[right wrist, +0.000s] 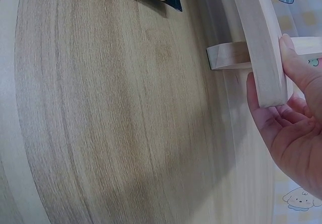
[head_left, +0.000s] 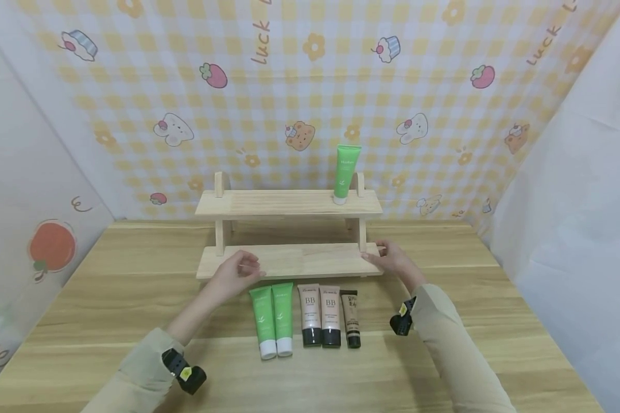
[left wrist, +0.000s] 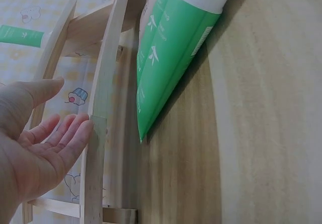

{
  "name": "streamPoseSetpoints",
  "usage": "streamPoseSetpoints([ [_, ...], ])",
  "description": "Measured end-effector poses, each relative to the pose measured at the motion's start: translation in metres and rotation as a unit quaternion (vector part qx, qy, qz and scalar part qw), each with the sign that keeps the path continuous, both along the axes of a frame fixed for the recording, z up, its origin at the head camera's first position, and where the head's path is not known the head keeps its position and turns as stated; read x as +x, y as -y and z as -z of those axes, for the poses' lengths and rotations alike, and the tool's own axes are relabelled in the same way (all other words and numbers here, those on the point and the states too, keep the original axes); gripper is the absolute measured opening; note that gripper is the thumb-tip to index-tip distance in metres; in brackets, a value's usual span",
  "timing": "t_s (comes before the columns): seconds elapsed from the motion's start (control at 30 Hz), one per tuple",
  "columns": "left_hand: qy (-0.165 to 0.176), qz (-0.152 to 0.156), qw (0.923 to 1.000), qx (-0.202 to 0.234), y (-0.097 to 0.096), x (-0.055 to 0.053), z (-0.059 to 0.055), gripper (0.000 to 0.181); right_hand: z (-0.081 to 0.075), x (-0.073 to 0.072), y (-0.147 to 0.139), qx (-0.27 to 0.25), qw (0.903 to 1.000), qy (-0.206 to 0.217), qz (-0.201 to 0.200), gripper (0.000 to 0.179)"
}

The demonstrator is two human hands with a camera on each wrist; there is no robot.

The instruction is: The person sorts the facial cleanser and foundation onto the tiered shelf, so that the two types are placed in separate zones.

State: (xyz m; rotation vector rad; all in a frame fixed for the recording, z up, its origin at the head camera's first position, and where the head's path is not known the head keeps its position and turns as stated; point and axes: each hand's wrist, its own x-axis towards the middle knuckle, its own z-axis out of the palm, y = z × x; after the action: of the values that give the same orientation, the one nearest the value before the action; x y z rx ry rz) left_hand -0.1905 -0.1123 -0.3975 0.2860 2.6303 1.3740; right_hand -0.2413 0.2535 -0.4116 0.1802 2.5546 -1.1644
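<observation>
Taking the rack's middle as a clock's centre, with twelve straight away from the person, two beige sleeves (head_left: pixel 449 338) come in at five and seven, each with a small black camera (head_left: pixel 403 315) at the wrist; next, at six o'clock on the wood-grain table (head_left: pixel 310 384), lie two green plastic squeeze tubes with white caps (head_left: pixel 283 315), two pale pink BB tubes with black caps (head_left: pixel 330 312) and one slim tan tube with a black cap (head_left: pixel 351 315), all caps toward the person.

At eight the left hand (head_left: pixel 237 272) rests loosely curled, holding nothing, its fingertips by the front edge of the lower board (head_left: pixel 302 261); between three and four the right hand (head_left: pixel 391 258) pinches that board's end, thumb above, fingers beneath.

The pale wooden two-tier rack (head_left: pixel 279 201) sits just beyond the row; at two o'clock on its upper board a third green tube (head_left: pixel 346 172) stands on its cap; behind everything hangs a yellow-checked cloth (head_left: pixel 289 103).

My worry is that standing tube: a jolt from the right hand could topple it; with only one end gripped, a tug might skew the rack, and sliding it nearer could knock the row askew.
</observation>
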Motion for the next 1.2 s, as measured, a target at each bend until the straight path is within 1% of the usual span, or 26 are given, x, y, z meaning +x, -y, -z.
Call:
streamPoseSetpoints([
  [0.2,0.008,0.003,0.9999,-0.006,0.003,0.008,0.001,0.040,0.000,0.000,0.000,0.007,1.0000,-0.001,-0.002,0.076],
  [0.47,0.035,0.006,0.9993,-0.010,0.007,0.016,0.004,0.039,-0.001,0.001,0.001,0.005,1.0000,-0.001,-0.003,0.077],
  [0.57,0.035,0.009,0.9993,-0.013,0.008,0.017,0.006,0.039,-0.002,0.001,0.001,0.011,0.9999,0.001,-0.006,0.077],
  [0.73,0.032,0.012,0.9994,-0.009,0.009,0.019,0.007,0.038,-0.003,0.000,0.002,0.026,0.9996,0.006,-0.001,0.074],
  [0.9,0.031,0.014,0.9991,-0.026,0.010,0.024,0.008,0.039,-0.003,0.000,0.001,0.026,0.9996,0.006,0.001,0.074],
  [1.0,0.040,0.015,0.9984,-0.037,0.010,0.027,0.008,0.045,-0.003,0.000,0.001,0.025,0.9997,0.005,0.000,0.075],
  [1.2,0.088,0.012,0.9948,-0.050,0.008,0.032,0.007,0.058,-0.004,0.001,0.001,0.020,0.9998,-0.001,-0.003,0.075],
])
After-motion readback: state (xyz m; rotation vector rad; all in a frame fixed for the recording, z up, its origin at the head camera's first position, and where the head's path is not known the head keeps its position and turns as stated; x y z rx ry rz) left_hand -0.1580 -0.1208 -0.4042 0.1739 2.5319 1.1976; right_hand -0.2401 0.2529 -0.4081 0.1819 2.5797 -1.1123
